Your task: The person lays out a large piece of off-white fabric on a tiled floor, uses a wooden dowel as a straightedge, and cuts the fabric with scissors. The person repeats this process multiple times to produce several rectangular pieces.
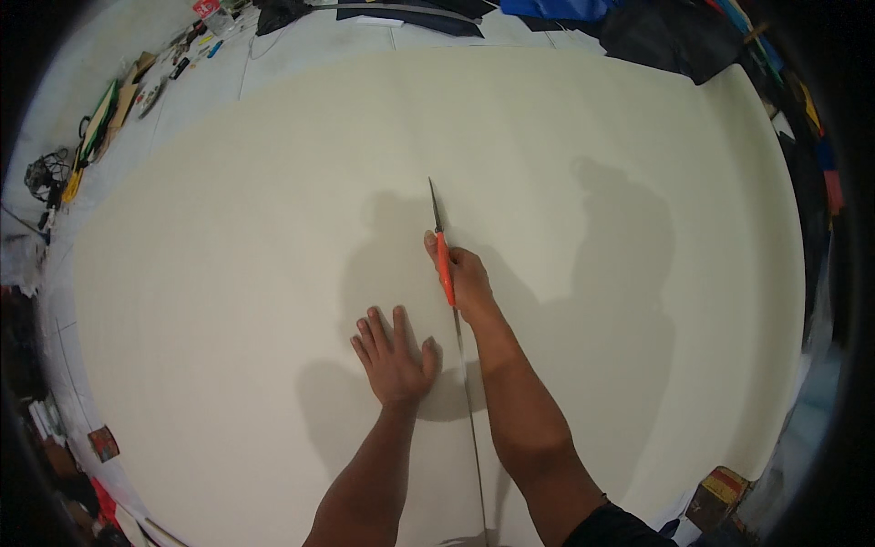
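Note:
A large cream sheet (228, 228) lies spread out beneath both hands, its right side curling up. My right hand (471, 284) is closed round the orange handles of a pair of scissors (444, 264), whose dark blades point away from me over the sheet. From the scissors a narrow slit (473, 419) runs through the sheet toward me, to the lower edge of the picture. Left of this slit, my left hand (397, 366) rests flat on the sheet with its fingers spread. Shadows fall across the material around both arms.
Dark sheets (674, 38) overlap the far right edge. A worn box (717, 498) stands at the near right corner, a small box (103, 444) at the near left. Cables (47, 173), a plastic bottle (215, 16) and small tools lie along the left on a white surface (273, 68).

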`<action>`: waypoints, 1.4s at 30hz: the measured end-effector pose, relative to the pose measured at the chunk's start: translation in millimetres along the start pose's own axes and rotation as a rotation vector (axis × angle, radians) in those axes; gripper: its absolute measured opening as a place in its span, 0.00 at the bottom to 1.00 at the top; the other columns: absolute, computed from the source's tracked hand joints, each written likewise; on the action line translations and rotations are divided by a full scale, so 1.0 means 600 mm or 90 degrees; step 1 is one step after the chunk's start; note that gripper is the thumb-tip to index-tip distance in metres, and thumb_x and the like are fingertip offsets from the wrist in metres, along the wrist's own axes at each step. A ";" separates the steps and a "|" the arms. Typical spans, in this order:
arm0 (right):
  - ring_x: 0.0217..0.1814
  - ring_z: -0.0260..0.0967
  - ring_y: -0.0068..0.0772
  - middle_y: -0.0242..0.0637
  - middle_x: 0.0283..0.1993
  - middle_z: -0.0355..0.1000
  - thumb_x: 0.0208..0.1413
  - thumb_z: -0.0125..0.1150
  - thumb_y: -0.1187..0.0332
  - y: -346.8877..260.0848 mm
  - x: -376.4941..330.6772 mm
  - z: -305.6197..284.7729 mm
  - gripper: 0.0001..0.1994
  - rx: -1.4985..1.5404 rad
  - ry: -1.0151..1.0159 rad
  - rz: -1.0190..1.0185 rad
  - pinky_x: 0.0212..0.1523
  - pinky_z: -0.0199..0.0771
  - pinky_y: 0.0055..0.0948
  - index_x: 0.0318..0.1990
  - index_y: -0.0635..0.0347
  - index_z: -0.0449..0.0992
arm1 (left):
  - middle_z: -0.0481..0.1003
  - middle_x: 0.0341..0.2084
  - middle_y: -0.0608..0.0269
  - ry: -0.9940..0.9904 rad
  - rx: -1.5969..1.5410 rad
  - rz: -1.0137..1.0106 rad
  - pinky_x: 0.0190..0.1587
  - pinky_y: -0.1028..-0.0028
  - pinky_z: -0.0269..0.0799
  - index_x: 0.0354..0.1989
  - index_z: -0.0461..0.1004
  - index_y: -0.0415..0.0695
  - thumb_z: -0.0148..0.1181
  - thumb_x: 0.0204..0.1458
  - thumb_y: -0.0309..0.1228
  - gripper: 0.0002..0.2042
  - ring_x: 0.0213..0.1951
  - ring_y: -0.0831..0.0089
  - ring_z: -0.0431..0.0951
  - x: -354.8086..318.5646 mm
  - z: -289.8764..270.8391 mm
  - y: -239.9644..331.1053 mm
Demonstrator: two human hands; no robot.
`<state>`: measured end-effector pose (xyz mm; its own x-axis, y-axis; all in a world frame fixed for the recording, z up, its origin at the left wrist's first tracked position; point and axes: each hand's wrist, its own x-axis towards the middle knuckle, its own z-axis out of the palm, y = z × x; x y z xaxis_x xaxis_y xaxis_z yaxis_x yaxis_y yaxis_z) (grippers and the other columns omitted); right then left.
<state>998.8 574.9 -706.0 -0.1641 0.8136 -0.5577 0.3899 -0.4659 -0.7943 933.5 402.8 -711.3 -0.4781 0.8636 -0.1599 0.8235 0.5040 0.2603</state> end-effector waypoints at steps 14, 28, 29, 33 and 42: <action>0.17 0.53 0.26 0.27 0.15 0.55 0.45 0.53 0.24 -0.167 0.240 0.037 0.37 -0.100 0.014 -0.033 0.20 0.57 0.31 0.14 0.51 0.59 | 0.43 0.69 0.37 -0.099 0.003 -0.032 0.69 0.41 0.32 0.69 0.55 0.47 0.53 0.53 0.53 0.37 0.71 0.38 0.40 0.010 -0.007 -0.005; 0.21 0.64 0.33 0.33 0.18 0.64 0.37 0.58 0.22 -0.308 0.518 0.072 0.39 -0.146 0.064 -0.133 0.25 0.64 0.36 0.15 0.57 0.67 | 0.46 0.67 0.32 -0.090 -0.021 -0.009 0.68 0.38 0.33 0.66 0.57 0.48 0.59 0.50 0.50 0.36 0.70 0.35 0.41 0.006 -0.006 -0.007; 0.22 0.64 0.34 0.33 0.19 0.64 0.38 0.57 0.22 -0.310 0.516 0.072 0.39 -0.149 0.057 -0.119 0.26 0.65 0.36 0.16 0.57 0.68 | 0.46 0.67 0.32 -0.073 -0.031 0.000 0.68 0.38 0.33 0.66 0.57 0.47 0.58 0.50 0.50 0.36 0.70 0.34 0.41 0.005 -0.006 -0.004; 0.25 0.63 0.32 0.33 0.21 0.65 0.46 0.56 0.27 -0.303 0.455 0.062 0.36 -0.137 0.118 -0.190 0.29 0.66 0.35 0.22 0.59 0.70 | 0.45 0.68 0.32 -0.112 -0.014 -0.009 0.67 0.38 0.32 0.66 0.58 0.47 0.57 0.50 0.49 0.36 0.70 0.34 0.40 0.004 -0.011 -0.003; 0.49 0.65 0.32 0.35 0.47 0.64 0.57 0.56 0.74 0.159 -0.176 -0.083 0.22 -0.021 0.099 -0.070 0.54 0.69 0.32 0.58 0.64 0.62 | 0.43 0.69 0.35 -0.051 -0.049 0.010 0.68 0.38 0.33 0.68 0.56 0.46 0.57 0.51 0.48 0.37 0.70 0.37 0.40 0.003 0.000 -0.007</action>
<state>1098.5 462.2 -710.8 -0.0667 0.9042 -0.4220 0.4074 -0.3614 -0.8387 929.3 402.4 -712.8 -0.4373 0.8695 -0.2297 0.8032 0.4925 0.3350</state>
